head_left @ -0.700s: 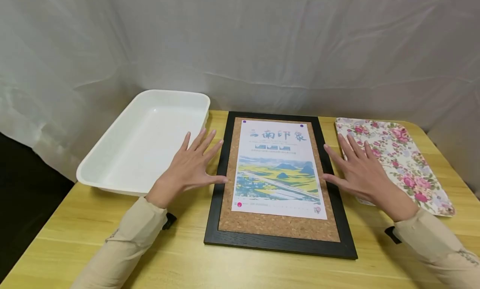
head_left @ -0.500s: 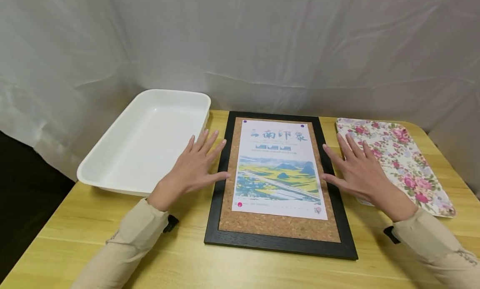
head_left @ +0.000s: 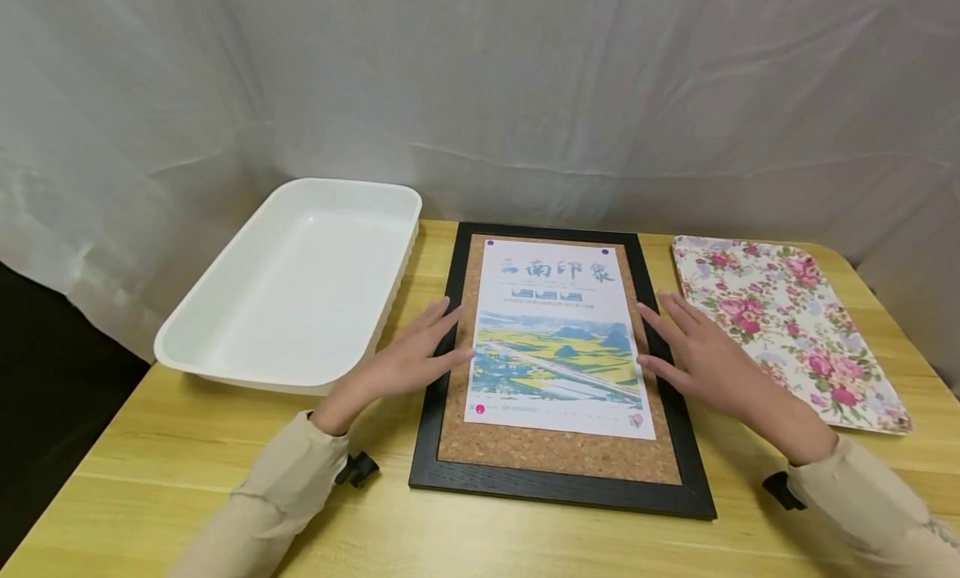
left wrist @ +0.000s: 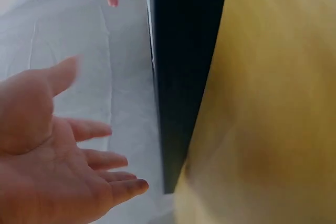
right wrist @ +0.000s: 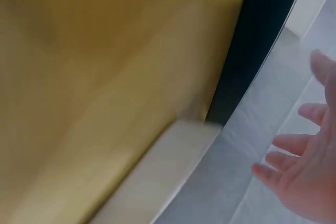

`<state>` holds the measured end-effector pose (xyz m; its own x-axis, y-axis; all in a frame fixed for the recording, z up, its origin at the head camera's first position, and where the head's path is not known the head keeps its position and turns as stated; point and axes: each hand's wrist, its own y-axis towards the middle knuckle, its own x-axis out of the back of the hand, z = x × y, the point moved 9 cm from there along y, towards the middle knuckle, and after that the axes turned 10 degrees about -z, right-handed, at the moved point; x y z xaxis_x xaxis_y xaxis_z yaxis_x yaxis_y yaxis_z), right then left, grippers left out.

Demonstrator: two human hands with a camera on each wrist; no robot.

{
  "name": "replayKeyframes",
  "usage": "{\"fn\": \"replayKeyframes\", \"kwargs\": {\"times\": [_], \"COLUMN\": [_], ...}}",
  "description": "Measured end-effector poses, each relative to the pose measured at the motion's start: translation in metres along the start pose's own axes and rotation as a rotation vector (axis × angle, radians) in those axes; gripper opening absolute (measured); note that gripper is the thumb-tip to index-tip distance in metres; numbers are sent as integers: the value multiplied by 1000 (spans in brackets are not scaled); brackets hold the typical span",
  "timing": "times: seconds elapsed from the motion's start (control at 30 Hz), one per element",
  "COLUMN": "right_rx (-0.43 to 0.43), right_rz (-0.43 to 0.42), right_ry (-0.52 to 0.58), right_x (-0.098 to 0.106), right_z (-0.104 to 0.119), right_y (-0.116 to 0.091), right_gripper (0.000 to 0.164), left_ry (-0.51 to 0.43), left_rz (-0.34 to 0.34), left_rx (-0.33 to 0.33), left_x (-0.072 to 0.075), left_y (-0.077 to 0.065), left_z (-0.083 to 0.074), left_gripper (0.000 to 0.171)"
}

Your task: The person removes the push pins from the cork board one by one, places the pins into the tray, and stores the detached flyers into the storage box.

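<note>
A cork board [head_left: 555,461] in a black frame lies flat on the table. On it is a white printed poster [head_left: 555,369] with a landscape picture. Purple pins mark the poster's top corners, and a pink pin [head_left: 480,409] is near its lower left corner. My left hand [head_left: 401,361] hovers at the frame's left side with its fingers extended, holding nothing. Over the frame's right side is my right hand [head_left: 708,361], its fingers likewise extended and holding nothing. Both wrist views show the hands apart from the black frame [left wrist: 184,77], palms turned inward.
To the left stands a deep white tray [head_left: 285,378]. A flowered tray [head_left: 795,328] lies on the right. All of them are on a wooden table [head_left: 187,495], with a grey curtain [head_left: 525,103] behind it.
Both hands have turned from palms down to more upright, palms facing each other. The left hand has also moved right and nearer. The board, poster and trays have stayed in place.
</note>
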<state>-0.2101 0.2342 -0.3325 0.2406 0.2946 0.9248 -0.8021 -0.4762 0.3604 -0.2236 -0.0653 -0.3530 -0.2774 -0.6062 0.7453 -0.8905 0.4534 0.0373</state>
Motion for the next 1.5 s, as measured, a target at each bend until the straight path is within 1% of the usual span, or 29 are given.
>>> {"fn": "replayKeyframes", "kwargs": {"times": [0.13, 0.2, 0.3, 0.4, 0.5, 0.57, 0.63, 0.67, 0.77, 0.93, 1.07, 1.3, 1.5], "right_rx": [-9, -11, -36, -68, -129, -190, -256, -284, -349, -397, -394, -380, -368], "right_rz": [-21, -31, -25, -22, -4, 28, 70, 90, 144, 189, 203, 186, 154], "right_ry": [120, 175, 271, 366, 459, 514, 572, 597, 657, 690, 700, 678, 664], "right_x": [3, 3, 4, 5, 2, -2, -9, -11, -17, -19, -21, -23, -24], "right_z": [15, 20, 26, 28, 25, 20, 16, 14, 10, 8, 9, 9, 10], "right_y": [-3, -5, -7, -10, -13, -18, -24, -27, -34, -42, -46, -47, -47], "right_gripper": [60, 56, 48, 39, 32, 29, 27, 26, 25, 24, 22, 20, 17], "left_ry": [-76, -106, -143, -188, -287, -353, -401, -415, -440, -474, -488, -510, -520], "left_rz": [17, 13, -10, -54, -88, -111, -127, -135, -158, -161, -160, -165, -165], "left_rx": [50, 72, 102, 133, 198, 256, 304, 325, 357, 388, 405, 413, 410], "left_x": [-6, -6, -5, -3, -2, -3, -4, -5, -5, -6, -7, -8, -9], "left_y": [1, 1, 1, 2, 4, 5, 7, 7, 8, 9, 9, 9, 7], "left_z": [8, 10, 14, 19, 29, 37, 45, 49, 56, 59, 60, 62, 60], "left_gripper": [75, 75, 74, 71, 68, 65, 63, 62, 60, 62, 63, 63, 64]}}
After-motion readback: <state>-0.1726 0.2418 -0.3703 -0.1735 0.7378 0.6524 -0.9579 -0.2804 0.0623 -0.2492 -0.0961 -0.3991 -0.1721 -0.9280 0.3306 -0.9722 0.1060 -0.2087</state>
